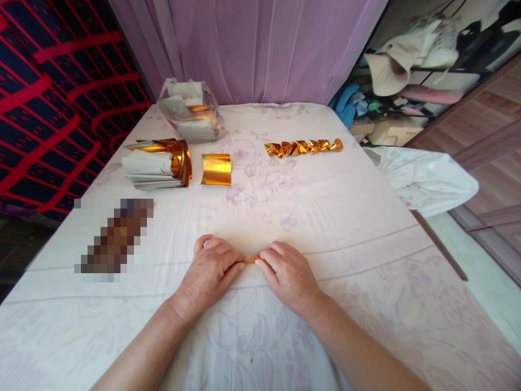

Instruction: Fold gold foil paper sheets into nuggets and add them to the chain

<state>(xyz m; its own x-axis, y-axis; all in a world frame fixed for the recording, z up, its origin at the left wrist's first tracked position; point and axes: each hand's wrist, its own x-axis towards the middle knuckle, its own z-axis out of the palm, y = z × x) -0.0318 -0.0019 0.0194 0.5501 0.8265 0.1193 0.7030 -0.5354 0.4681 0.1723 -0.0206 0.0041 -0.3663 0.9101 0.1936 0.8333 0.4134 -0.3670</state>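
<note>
My left hand (211, 269) and my right hand (285, 271) meet at the near middle of a white flowered cloth (345, 228). Together they pinch a small folded piece of gold foil paper (251, 259), which shows only as a sliver between the fingertips. A curled single gold sheet (216, 169) lies farther back, left of centre. Beside it sits a stack of gold-and-white sheets (157, 165). A row of several folded gold pieces (303, 146) lies at the back right.
A clear plastic bag of more sheets (191, 111) stands at the back left. A pixelated dark object (116, 236) lies at the left. Purple curtain hangs behind; a white bundle (427, 176) and cluttered shelves are off the right edge.
</note>
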